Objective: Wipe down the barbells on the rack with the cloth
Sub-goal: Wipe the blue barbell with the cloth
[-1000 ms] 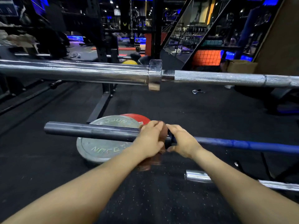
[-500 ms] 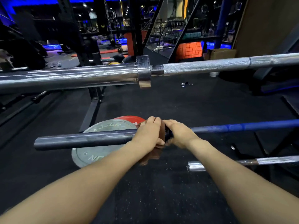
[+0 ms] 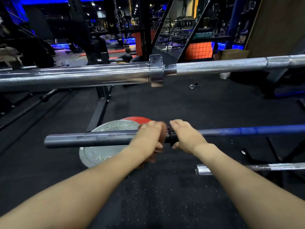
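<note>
Over the last second your left hand (image 3: 148,139) kept the brown cloth (image 3: 162,134) wrapped round the dark sleeve of the middle barbell (image 3: 85,140), beside its collar, while your right hand (image 3: 185,135) gripped the bar just beyond, so wiping there hardly advanced.

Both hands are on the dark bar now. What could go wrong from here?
1. The left hand holds the cloth right against the collar; sliding it right could pinch the fingers of the right hand.
2. The chrome bar hangs above; rising could bump the head.
3. The grey plate lies below; stepping in could trip.
</note>
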### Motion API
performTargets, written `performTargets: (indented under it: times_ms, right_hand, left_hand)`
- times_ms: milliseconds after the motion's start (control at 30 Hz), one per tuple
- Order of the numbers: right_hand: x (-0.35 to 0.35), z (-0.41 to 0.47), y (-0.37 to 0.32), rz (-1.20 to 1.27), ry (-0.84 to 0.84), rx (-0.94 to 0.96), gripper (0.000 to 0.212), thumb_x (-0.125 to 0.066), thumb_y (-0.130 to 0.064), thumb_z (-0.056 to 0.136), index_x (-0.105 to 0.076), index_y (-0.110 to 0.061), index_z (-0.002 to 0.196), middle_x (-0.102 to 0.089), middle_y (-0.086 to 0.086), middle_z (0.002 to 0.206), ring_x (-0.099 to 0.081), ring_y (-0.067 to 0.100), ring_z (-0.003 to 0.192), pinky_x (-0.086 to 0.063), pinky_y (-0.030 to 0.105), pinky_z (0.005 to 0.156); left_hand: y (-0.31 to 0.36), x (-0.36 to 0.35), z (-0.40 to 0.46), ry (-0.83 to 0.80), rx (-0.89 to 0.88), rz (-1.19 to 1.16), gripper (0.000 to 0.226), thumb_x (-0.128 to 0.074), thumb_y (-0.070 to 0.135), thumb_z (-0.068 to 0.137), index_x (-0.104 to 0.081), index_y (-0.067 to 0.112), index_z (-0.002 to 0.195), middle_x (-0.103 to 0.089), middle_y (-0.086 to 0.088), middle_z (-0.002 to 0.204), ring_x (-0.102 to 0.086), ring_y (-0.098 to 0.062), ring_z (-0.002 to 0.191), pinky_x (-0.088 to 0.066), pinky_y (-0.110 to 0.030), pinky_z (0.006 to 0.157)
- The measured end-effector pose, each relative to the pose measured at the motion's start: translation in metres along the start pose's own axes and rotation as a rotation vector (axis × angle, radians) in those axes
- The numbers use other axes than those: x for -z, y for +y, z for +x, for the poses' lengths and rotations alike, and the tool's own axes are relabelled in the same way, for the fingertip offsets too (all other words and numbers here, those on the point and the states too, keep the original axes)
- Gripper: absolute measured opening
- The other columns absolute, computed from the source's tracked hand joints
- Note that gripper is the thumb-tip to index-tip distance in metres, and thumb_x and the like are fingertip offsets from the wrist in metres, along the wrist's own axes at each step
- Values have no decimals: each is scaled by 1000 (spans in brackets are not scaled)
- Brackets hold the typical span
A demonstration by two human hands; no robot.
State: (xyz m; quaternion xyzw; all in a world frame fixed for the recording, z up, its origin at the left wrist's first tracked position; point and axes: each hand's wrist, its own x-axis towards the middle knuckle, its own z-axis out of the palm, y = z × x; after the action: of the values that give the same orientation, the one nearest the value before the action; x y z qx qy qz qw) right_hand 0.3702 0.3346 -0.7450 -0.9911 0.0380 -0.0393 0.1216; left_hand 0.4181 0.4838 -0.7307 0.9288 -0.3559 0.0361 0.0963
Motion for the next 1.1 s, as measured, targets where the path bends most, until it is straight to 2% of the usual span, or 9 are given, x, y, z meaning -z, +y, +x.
performTargets:
  times_ms: [100, 200, 333, 467, 600, 700, 833, 1000, 1100]
  right_hand:
    - [-3, 2, 0, 29, 13, 7, 78, -74, -11, 75, -35, -12, 142, -37, 5, 138, -37, 25, 127, -39, 37, 101]
    - [-3, 1, 2, 15, 20, -3, 80, -77, -10, 74, -34, -12, 142, -35, 3, 139, -36, 23, 126, -39, 33, 100]
    - [-3, -3, -5, 20, 26, -35, 78, -72, -6, 78, -30, -11, 144, -30, 1, 143, -32, 21, 128, -39, 30, 98]
    - [-4, -5, -18, -20, 30, -87, 74, -71, -6, 80, -29, -8, 142, -29, 4, 143, -32, 23, 128, -42, 34, 97]
    - [-2, -3, -24, -94, 14, -106, 74, -74, -15, 81, -29, -6, 139, -32, 7, 140, -36, 26, 125, -41, 32, 93]
    - [-1, -1, -21, -107, -10, -104, 72, -73, -14, 81, -31, -7, 140, -34, 8, 140, -38, 27, 124, -41, 34, 96]
    - [-4, -6, -18, -117, 40, -92, 72, -72, -11, 81, -31, -8, 140, -30, 6, 142, -34, 25, 128, -42, 32, 95]
    - [-1, -10, -21, -77, 32, -113, 72, -71, -7, 80, -32, -7, 140, -32, 6, 138, -35, 24, 126, -46, 37, 94]
    - [-4, -9, -26, -112, 43, -116, 74, -68, -6, 83, -26, -7, 144, -29, 5, 141, -30, 22, 129, -47, 33, 90]
  left_hand:
    - [21, -6, 15, -10, 27, -53, 63, -71, 15, 81, -38, 12, 135, -42, -8, 132, -43, -30, 120, -38, -35, 99]
    - [0, -5, 8, -31, 6, -63, 62, -72, 12, 79, -42, 14, 134, -46, -8, 125, -47, -30, 117, -40, -40, 99]
    - [-43, 4, -18, 2, 81, -13, 59, -66, 2, 79, -42, 14, 131, -44, -5, 127, -44, -26, 116, -38, -34, 100]
    - [-57, 14, -29, 36, 196, -11, 49, -57, -4, 77, -44, 12, 121, -44, -8, 125, -44, -24, 111, -41, -33, 96]
    - [-3, -5, -7, 39, 26, -9, 61, -64, 5, 82, -36, 12, 135, -38, -9, 136, -36, -30, 124, -31, -32, 104]
    - [11, -13, 5, 50, 23, -36, 67, -65, 9, 84, -31, 12, 141, -34, -8, 142, -31, -31, 130, -30, -37, 109]
    - [-14, -14, -5, 35, 13, -13, 66, -65, 7, 83, -33, 15, 141, -37, -7, 137, -36, -30, 124, -36, -40, 104]
    - [-72, 14, -40, 77, 264, -58, 46, -58, -5, 74, -50, 17, 114, -46, -6, 114, -46, -24, 106, -39, -25, 83]
    - [-63, 12, -41, 92, 253, 19, 47, -62, 1, 75, -48, 15, 118, -47, -7, 119, -45, -27, 110, -38, -28, 90]
